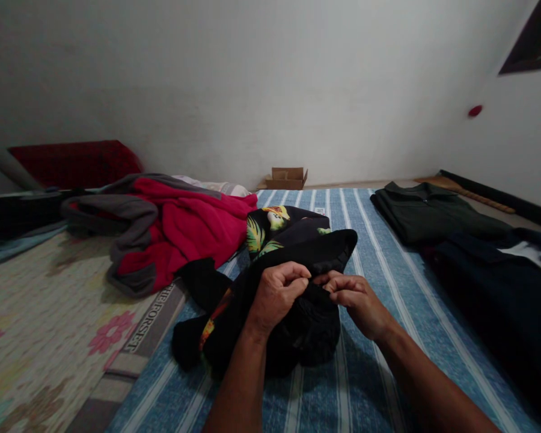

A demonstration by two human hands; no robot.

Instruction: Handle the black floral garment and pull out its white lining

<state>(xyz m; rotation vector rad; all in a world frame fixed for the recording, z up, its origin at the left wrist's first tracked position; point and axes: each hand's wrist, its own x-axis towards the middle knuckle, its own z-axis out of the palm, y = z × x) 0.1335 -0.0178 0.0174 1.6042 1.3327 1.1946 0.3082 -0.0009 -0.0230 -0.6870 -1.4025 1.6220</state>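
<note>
Your left hand and right hand each pinch the black floral-print garment, bunched on the blue striped sheet; use light, even tension so the cloth doesn't slip.

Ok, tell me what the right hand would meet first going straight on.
The right hand would first meet the black garment it touches, then perhaps the left hand; depth is unclear.

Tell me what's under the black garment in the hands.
The blue striped sheet shows around the black garment and likely continues beneath. Anything directly under its folds is covered and can't be seen.
</note>
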